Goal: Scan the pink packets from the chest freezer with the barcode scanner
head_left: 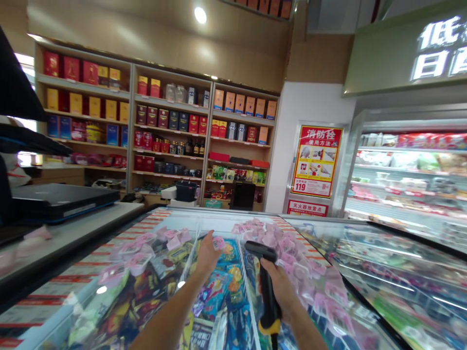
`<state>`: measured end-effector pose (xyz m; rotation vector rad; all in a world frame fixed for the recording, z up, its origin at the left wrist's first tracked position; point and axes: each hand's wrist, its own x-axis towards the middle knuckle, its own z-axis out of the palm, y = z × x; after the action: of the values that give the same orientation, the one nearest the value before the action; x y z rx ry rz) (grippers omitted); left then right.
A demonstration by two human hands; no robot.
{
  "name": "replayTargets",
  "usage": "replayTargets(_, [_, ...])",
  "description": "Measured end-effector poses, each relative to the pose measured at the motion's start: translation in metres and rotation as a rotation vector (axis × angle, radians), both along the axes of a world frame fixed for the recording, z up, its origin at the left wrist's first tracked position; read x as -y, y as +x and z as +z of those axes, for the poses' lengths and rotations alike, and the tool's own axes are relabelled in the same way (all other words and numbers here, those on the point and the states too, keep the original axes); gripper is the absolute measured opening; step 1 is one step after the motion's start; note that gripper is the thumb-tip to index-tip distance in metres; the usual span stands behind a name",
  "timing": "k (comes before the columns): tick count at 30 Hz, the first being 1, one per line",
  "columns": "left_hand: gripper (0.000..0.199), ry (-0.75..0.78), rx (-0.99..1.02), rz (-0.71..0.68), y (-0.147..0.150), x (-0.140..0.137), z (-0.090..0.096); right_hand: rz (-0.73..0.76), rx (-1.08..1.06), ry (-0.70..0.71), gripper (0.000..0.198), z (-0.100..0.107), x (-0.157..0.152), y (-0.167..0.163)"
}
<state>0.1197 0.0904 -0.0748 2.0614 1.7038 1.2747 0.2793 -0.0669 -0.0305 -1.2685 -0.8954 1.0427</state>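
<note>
My left hand (pixel 207 253) reaches out over the chest freezer (pixel 219 223), its fingers pinching a small pink piece with a printed label (pixel 219 242). My right hand (pixel 281 288) is wrapped round the grip of a black and yellow barcode scanner (pixel 269 287), whose head points toward the left hand. Between and below both forearms, blue ice cream packets (pixel 228 277) lie inside the freezer, split up by white wire dividers. Similar pink labelled pieces are spread on the left (pixel 140 260) and in a larger heap on the right (pixel 286 245).
Red-and-white price strips (pixel 91 262) run along the freezer's sides. A second glass-topped freezer (pixel 394 272) stands at the right. On the left counter (pixel 98 216) sits a flat black device (pixel 62 199). Shelves of boxes (pixel 170 119) line the back; a lit refrigerated case (pixel 408 170) is far right.
</note>
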Motion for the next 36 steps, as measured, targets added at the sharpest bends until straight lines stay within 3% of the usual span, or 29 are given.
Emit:
replayTargets(11, [0.031, 0.009, -0.36, 0.361, -0.094, 0.012, 0.017, -0.107, 0.015, 0.028, 0.036, -0.001, -0.002, 0.016])
replayTargets(18, [0.034, 0.009, -0.403, 0.512, -0.106, 0.009, 0.018, -0.181, 0.032, 0.044, 0.034, 0.002, -0.002, 0.027])
replayTargets(21, [0.04, 0.093, -0.382, 0.504, -0.09, 0.012, 0.027, -0.234, 0.043, 0.069, 0.034, 0.004, -0.001, 0.04])
replayTargets(24, [0.045, 0.093, -0.269, 0.315, -0.057, 0.014, 0.038, -0.256, 0.054, 0.067, 0.033, 0.008, 0.0, 0.051])
replayTargets(26, [0.045, 0.018, -0.205, 0.161, -0.029, 0.013, 0.041, -0.276, 0.032, 0.081, 0.032, 0.011, 0.001, 0.056])
replayTargets(29, [0.043, -0.081, -0.184, 0.039, 0.015, 0.007, 0.037, -0.308, 0.013, 0.096, 0.031, 0.014, 0.0, 0.059])
replayTargets(36, [0.052, -0.327, -0.126, -0.034, 0.088, -0.017, 0.025, -0.307, 0.14, 0.036, 0.035, 0.012, -0.001, 0.054])
